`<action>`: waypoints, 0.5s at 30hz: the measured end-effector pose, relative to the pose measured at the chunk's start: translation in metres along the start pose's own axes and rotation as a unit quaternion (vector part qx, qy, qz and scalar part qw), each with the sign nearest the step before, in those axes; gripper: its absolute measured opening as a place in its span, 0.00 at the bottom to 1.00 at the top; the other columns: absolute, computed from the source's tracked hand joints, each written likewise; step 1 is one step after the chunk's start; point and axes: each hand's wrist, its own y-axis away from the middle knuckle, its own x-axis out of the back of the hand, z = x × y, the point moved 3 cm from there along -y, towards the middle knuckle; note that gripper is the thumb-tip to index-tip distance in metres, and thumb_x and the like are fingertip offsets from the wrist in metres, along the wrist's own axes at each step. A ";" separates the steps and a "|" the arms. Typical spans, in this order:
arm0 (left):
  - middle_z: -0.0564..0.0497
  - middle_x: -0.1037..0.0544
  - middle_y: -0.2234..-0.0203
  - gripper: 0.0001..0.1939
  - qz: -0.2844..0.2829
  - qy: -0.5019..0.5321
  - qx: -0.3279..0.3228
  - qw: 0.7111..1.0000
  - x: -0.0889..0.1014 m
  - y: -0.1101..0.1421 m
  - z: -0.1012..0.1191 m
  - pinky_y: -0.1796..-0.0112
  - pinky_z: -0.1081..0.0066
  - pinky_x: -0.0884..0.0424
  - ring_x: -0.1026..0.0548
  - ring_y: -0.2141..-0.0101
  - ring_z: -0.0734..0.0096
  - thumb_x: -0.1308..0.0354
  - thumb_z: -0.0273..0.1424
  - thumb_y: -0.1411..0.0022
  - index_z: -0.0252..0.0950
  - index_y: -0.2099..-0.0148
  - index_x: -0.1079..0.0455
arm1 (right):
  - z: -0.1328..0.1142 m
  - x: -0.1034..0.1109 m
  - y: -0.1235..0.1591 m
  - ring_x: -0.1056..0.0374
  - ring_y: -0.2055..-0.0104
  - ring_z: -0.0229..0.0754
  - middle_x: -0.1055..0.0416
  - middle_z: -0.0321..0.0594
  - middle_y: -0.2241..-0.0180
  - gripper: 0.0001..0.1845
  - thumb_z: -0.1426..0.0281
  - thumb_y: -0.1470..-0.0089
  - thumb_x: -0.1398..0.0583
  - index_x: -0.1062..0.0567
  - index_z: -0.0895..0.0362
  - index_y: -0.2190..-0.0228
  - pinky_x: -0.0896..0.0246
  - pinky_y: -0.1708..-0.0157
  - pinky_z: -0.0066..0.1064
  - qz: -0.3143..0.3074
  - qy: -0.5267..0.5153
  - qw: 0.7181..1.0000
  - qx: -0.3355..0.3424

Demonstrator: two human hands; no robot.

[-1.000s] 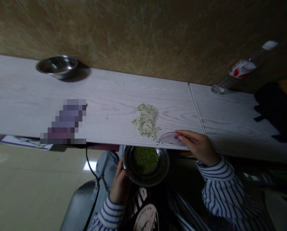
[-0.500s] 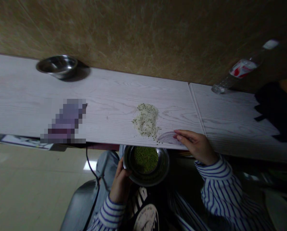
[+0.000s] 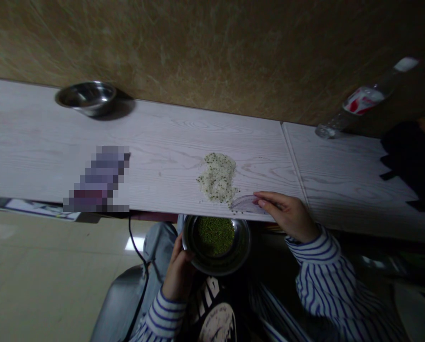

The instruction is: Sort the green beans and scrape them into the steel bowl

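Observation:
My left hand [image 3: 179, 273] grips the left side of a steel bowl [image 3: 246, 247], held just under the front edge of the table. Green mung beans [image 3: 215, 236] cover the bowl's bottom. In my right hand [image 3: 291, 216], a clear purplish protractor [image 3: 244, 203] is pinched between thumb and fingers, its curved edge facing up and left. Its left tip meets the lower right side of a pile of white rice [image 3: 217, 178] on the tabletop. Green beans are scattered through the rice, and a few lie by the table edge near the protractor.
A second steel bowl [image 3: 87, 99] stands at the back left of the white wood-grain table [image 3: 162, 137]. A blurred-out flat object [image 3: 100, 178] lies left of the pile. At the right, a plastic bottle [image 3: 362, 100] stands near dark cloth [image 3: 408, 156]. A black cable [image 3: 136, 247] hangs down.
My right hand has shifted slightly left, bringing the protractor's tip closer to the rice pile's lower edge. My left hand keeps the bowl in place.

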 end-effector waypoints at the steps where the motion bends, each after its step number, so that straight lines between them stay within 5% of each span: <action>1: 0.48 0.19 0.51 0.27 -0.001 -0.001 -0.001 1.000 -0.001 0.000 0.001 0.52 0.62 0.29 0.26 0.47 0.52 0.37 0.27 0.51 0.43 0.46 0.25 | 0.000 0.000 -0.001 0.20 0.59 0.48 0.17 0.45 0.62 0.14 0.66 0.46 0.38 0.17 0.58 0.60 0.24 0.56 0.37 0.002 -0.001 1.000 -0.002; 15: 0.49 0.20 0.51 0.29 0.011 -0.020 0.002 1.000 0.001 -0.001 -0.001 0.53 0.61 0.28 0.27 0.47 0.51 0.38 0.29 0.52 0.44 0.45 0.27 | 0.011 0.007 -0.008 0.20 0.60 0.48 0.17 0.46 0.64 0.16 0.65 0.47 0.37 0.17 0.59 0.59 0.24 0.56 0.39 0.056 -0.019 0.998 -0.030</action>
